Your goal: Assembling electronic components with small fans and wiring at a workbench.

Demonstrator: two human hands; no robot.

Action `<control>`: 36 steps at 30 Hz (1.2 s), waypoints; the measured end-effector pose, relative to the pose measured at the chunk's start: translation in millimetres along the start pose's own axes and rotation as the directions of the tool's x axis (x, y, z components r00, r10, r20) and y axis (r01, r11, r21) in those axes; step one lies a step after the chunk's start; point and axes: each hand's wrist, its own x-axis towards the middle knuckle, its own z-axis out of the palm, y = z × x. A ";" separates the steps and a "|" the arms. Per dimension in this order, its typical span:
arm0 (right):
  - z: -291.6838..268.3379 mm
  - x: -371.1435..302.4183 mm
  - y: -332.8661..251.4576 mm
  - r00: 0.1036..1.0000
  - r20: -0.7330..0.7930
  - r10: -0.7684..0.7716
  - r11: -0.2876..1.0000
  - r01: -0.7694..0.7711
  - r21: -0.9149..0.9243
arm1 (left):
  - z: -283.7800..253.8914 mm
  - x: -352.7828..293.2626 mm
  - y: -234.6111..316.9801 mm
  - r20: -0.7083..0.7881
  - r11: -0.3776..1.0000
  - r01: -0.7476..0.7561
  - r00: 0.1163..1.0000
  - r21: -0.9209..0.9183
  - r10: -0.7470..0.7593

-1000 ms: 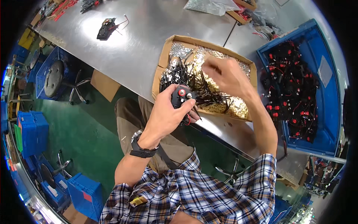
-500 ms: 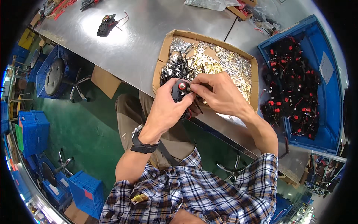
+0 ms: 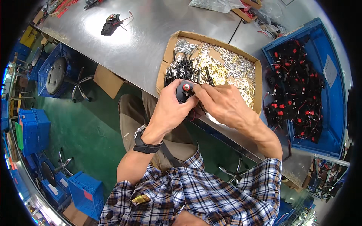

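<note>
Your shirt (image 3: 222, 196) is navy, white and brown plaid; at centre, your black housing (image 3: 180, 96) has a red ring (image 3: 184, 88); the crate (image 3: 335, 107) at right is blue.

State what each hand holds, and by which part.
The left hand holds a black unit by opposite edges. The right hand is at its right side; what it grips, if anything, is hidden.

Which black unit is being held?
The unit in the left hand, right hand at its edge; others lie in the blue bin or on the table.
</note>
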 end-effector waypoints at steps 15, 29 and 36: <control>3.1 -7.3 10.5 0.971 0.006 0.239 0.938 -0.232 0.258 | -0.7 -2.6 10.4 0.023 0.993 0.114 0.993 -0.022 -0.113; -1.8 13.0 20.7 0.925 0.266 0.273 0.760 -0.377 0.530 | -0.3 -2.9 5.9 0.000 0.994 0.104 0.995 -0.044 -0.104; 10.0 5.6 7.3 0.945 0.109 0.309 0.804 -0.320 0.501 | -2.0 -1.7 0.2 -0.022 0.999 0.051 0.998 -0.018 -0.051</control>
